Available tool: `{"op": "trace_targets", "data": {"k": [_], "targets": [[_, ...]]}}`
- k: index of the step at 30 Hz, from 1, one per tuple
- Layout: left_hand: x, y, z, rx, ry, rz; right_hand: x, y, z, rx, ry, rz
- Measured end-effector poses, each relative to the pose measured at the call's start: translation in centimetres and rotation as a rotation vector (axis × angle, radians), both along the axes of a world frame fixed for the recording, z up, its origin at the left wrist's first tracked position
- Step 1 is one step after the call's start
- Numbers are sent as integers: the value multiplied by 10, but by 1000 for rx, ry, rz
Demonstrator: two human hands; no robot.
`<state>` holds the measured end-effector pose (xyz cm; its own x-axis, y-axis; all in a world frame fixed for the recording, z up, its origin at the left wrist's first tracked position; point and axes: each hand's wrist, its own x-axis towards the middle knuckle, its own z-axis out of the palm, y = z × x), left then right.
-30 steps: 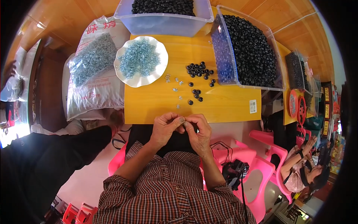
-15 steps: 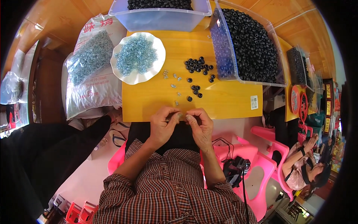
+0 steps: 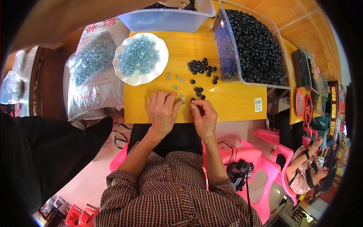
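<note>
Above the near edge of the yellow table my left hand (image 3: 163,111) reaches forward, fingers stretched and a little apart. Its thumb and index tips are beside small clear pieces (image 3: 181,97). To its right, my right hand (image 3: 205,118) has thumb and index pinched at the nearest black ring (image 3: 193,99), partly hidden by the fingertips. Farther back lie a small group of black rings (image 3: 199,90) and a larger cluster (image 3: 197,67). More small clear pieces (image 3: 168,75) lie left of these. A white scalloped plate (image 3: 163,56) holds a heap of the clear bluish pieces.
A clear bin (image 3: 166,20) at the back and another (image 3: 242,80) at back right hold black rings. Another person's arm (image 3: 87,19) reaches over the back bin. A white sack (image 3: 94,100) stands left; a pink chair (image 3: 264,189) is at lower right.
Both my hands have parted and moved forward over the table, the left to the clear pieces, the right to the nearest black ring. Another person's arm has come in at upper left.
</note>
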<state>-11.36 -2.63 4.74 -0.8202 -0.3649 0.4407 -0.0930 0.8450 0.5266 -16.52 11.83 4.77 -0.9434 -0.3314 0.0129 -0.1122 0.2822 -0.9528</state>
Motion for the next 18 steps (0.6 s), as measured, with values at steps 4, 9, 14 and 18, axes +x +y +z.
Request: {"op": "trace_targets", "data": {"k": [4,9,14,18], "targets": [[-6,-3,2,-57,51,46,-3,-1,0,3,10,-8],[-15,-4,-6,-86,52,2,-3,-3,-1,15,18,-33],[-21,-3,-11,-119,-37,-35,-5,-1,-3,-2,17,-43],[-28,0,-1,-76,-56,-71,-6,-2,-6,-21,34,-49]]}}
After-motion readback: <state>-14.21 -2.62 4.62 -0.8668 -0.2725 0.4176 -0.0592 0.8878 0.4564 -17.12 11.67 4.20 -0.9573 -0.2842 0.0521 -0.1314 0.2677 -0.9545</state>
